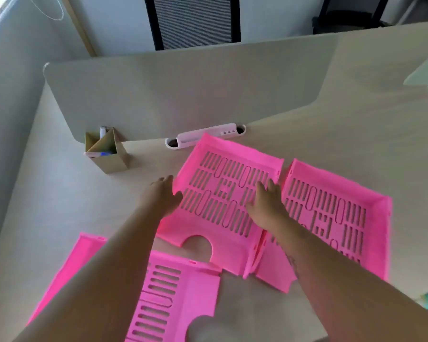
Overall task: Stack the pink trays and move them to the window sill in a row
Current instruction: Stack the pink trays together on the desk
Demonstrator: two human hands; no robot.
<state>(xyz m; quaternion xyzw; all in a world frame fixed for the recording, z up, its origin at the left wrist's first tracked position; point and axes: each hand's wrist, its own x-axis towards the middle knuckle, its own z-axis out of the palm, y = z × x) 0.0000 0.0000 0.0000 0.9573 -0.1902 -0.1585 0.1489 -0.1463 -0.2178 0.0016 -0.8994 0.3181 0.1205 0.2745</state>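
Stacking is just starting: the left hand (162,193) grips the middle tray's (223,193) nine o'clock wall, the open right hand (267,203) rests inside; next, lift it onto the tray at three o'clock (341,213).

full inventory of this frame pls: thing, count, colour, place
trays: 3, pink, on the desk; middle one between the hands, one to its right, one nearest the camera
pen holder: 1, brown cardboard, far left by the divider
cable port: 1, white, at the divider's base
divider: 1, beige, upright across the desk
desk: 1, light wood
chair: 1, black, beyond the divider
left hand: at the middle tray's left wall, grip unclear
right hand: flat on the middle tray's floor, open
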